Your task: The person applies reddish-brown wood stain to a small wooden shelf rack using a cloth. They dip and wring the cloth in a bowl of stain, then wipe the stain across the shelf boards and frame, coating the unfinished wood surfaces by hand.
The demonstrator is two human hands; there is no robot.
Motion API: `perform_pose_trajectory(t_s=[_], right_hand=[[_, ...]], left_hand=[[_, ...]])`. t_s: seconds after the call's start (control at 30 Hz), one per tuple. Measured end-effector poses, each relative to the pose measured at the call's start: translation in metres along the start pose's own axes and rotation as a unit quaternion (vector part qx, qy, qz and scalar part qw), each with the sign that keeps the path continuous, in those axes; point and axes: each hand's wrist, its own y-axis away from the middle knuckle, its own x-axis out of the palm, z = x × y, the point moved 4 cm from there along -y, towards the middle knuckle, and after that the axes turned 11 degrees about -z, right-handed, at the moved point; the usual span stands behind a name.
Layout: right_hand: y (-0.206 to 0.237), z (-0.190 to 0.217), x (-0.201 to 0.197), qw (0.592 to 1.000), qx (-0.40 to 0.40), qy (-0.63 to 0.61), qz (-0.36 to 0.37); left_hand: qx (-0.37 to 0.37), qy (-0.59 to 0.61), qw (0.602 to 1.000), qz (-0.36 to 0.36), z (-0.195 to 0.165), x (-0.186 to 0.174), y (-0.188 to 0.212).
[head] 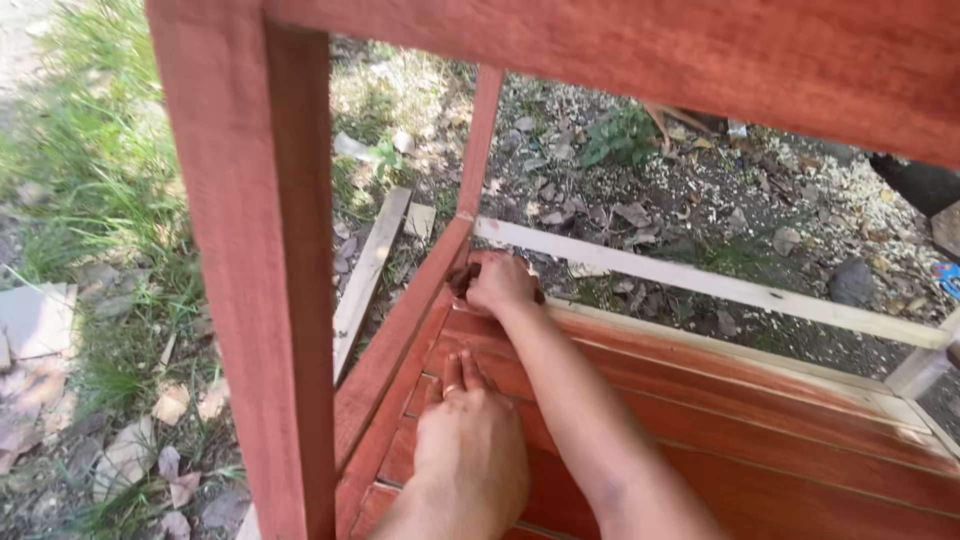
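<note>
The person is leaning into an upturned piece of red-stained wooden furniture (700,440), working among its slatted boards outdoors. The right hand (500,282) is reaching forward to the far corner, at about eleven o'clock from the middle of the view, where it is closing around a small dark thing, perhaps a rag or pad (462,280), and pressing it against the wood where the stained side rail (400,340) is meeting a pale, unstained rail (700,282); the thing is too hidden under the fingers to name surely. The left hand (470,440) is lying lower, at about six o'clock, fingers extended and flat on the slats, palm down and gripping nothing; it seems to be bracing the body and steadying the piece while the other arm is stretching. A thick red leg (250,250) is rising at nine o'clock in the foreground, and a thinner red post (480,140) is standing up from the corner at twelve o'clock; a broad red rail (700,60) is crossing the top of the view. Beyond the frame, the ground (700,190) is showing dry leaves and wood shavings, with grass (90,180) at nine to ten o'clock and a loose pale plank (372,262) lying just beside the furniture.
</note>
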Motion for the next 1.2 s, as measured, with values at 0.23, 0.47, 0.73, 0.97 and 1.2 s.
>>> perform_pose_trajectory(t_s=[0.23,0.47,0.73,0.97,1.2], right_hand=[[0.031,-0.026,0.002,0.977,-0.21,0.024,0.036],[0.006,0.005,0.007,0.999,-0.008,0.037,0.019],[0.022,-0.011,0.001,0.984,-0.116,0.039,0.127],[0.009,0.004,-0.003,0.993,-0.077,0.055,0.069],[0.033,-0.039,-0.03,0.986,-0.097,0.046,0.129]], left_hand=[[-0.018,0.002,0.999,-0.039,0.003,-0.004,0.0],[-0.018,-0.009,0.999,-0.027,0.012,0.011,-0.007],[-0.008,-0.009,0.999,-0.042,0.005,0.01,-0.011],[-0.039,-0.004,0.997,-0.07,0.015,0.01,-0.01],[0.014,-0.022,1.0,0.01,0.003,0.015,-0.01]])
